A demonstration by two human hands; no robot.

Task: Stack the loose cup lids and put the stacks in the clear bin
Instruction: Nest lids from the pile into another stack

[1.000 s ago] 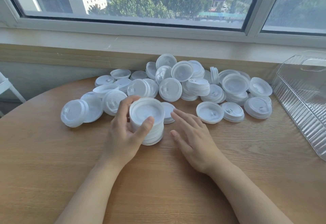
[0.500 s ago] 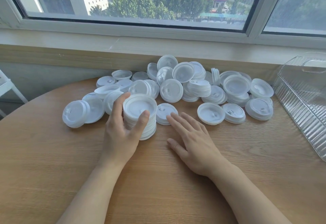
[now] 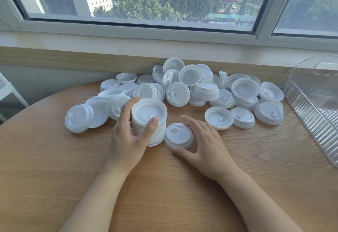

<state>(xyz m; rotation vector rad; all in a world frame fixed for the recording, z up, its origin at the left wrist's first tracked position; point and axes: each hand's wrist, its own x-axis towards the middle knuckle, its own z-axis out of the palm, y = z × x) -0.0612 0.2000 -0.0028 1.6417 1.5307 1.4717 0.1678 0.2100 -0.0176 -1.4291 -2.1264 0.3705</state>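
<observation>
Loose white cup lids (image 3: 182,89) piled along the far edge of the round wooden desk (image 3: 54,177), under the window sill (image 3: 164,45); pile runs left-right, spreading from the far-left part of the desk to near the far-right edge. Most lie flat, some lean on others, one near the pile's back stands on its rim. At the pile's left end, a short tilted stack (image 3: 78,118) lying nearly on its side, tops facing the near-left.

Main stack of lids (image 3: 149,122) stands upright in front of the pile near desk centre, axis vertical, hollow undersides facing up. Left hand (image 3: 128,140) wraps it: thumb on the near side, fingers curled round the left side, palm just beside it.

Single lid (image 3: 178,135) lies flat on the desk, touching or just beside the stack's right base, top side up with sip tab visible. Right hand (image 3: 204,140) cups it narrowly: fingers curved over its far-right rim, thumb on the desk at its near edge, pinching the rim.

Clear bin (image 3: 311,107), ribbed walls, sits at the desk's right edge, cut handle at its far end; no lids seen inside the part in view.
</observation>
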